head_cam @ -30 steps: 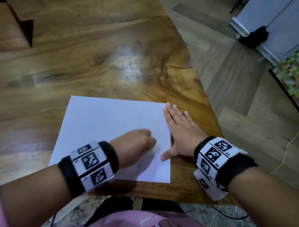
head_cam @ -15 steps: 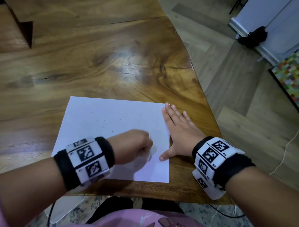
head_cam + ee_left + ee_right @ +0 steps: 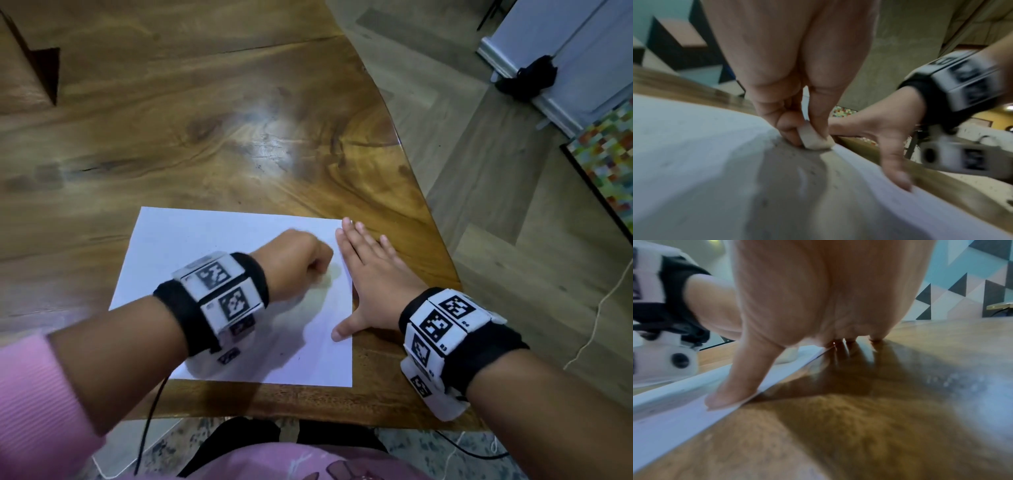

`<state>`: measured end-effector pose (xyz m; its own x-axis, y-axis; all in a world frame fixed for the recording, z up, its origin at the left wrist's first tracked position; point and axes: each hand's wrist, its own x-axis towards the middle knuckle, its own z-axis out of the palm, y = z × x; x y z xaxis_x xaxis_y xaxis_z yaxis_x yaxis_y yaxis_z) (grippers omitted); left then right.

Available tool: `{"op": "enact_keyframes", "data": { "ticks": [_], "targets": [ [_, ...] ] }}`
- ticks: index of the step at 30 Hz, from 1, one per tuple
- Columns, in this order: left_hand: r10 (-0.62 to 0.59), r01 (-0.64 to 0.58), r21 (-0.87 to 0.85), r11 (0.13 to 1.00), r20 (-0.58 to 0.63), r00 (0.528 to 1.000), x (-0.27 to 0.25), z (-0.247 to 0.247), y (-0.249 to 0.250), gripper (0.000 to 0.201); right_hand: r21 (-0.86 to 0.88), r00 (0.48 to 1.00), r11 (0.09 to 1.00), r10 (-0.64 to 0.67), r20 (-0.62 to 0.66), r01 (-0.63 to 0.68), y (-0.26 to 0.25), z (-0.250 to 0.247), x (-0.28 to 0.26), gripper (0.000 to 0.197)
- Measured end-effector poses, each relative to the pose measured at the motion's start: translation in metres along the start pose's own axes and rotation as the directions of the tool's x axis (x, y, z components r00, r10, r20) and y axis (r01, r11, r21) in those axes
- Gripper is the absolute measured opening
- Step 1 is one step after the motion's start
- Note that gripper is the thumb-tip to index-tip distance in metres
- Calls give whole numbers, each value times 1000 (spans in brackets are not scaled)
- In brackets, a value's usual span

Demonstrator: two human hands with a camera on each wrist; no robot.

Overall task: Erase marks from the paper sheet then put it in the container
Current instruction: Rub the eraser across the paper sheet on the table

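Note:
A white paper sheet [image 3: 191, 260] lies flat near the front edge of the wooden table [image 3: 205, 137]. My left hand [image 3: 298, 262] is curled over the sheet's right part. In the left wrist view its fingers pinch a small whitish eraser [image 3: 815, 140] whose tip touches the paper [image 3: 694, 154], with dark crumbs around it. My right hand [image 3: 368, 274] lies flat with straight fingers along the sheet's right edge. Its thumb [image 3: 735, 386] presses on the paper edge [image 3: 674, 418] while the fingers rest on the wood. The container is not in any view.
The table's curved right edge [image 3: 424, 212] drops to a wood-pattern floor [image 3: 513, 240]. A dark recess [image 3: 44, 72] sits at the table's far left. A black object [image 3: 527, 77] lies by a white unit on the floor, and a colourful mat [image 3: 609, 150] is at the right.
My left hand with the eraser has moved up and to the right over the sheet, closer to my right hand. The right hand has stayed flat on the sheet's edge.

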<state>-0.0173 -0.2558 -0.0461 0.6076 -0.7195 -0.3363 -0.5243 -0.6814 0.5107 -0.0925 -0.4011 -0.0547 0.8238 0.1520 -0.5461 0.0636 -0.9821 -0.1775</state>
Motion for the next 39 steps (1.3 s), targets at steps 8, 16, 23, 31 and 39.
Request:
{"op": "enact_keyframes", "data": {
  "ticks": [8, 16, 23, 31, 39],
  "targets": [
    [-77, 76, -12, 997, -148, 986, 26, -11, 5, 11, -2, 1000, 1000, -2, -5, 2, 0, 0, 0, 145],
    [169, -177, 55, 983, 132, 977, -34, 16, -4, 10, 11, 1000, 1000, 2, -11, -2, 0, 0, -1, 146],
    [39, -36, 34, 999, -104, 994, 3, 5, 1, 10, 15, 1000, 1000, -5, -9, 5, 0, 0, -1, 145],
    [176, -177, 39, 983, 36, 984, -44, 23, 2, 9, 17, 1000, 1000, -7, -10, 7, 1, 1, -1, 145],
    [111, -112, 30, 993, 20, 994, -22, 13, -2, 11, 11, 1000, 1000, -5, -8, 5, 1, 0, -1, 145]
  ]
}}
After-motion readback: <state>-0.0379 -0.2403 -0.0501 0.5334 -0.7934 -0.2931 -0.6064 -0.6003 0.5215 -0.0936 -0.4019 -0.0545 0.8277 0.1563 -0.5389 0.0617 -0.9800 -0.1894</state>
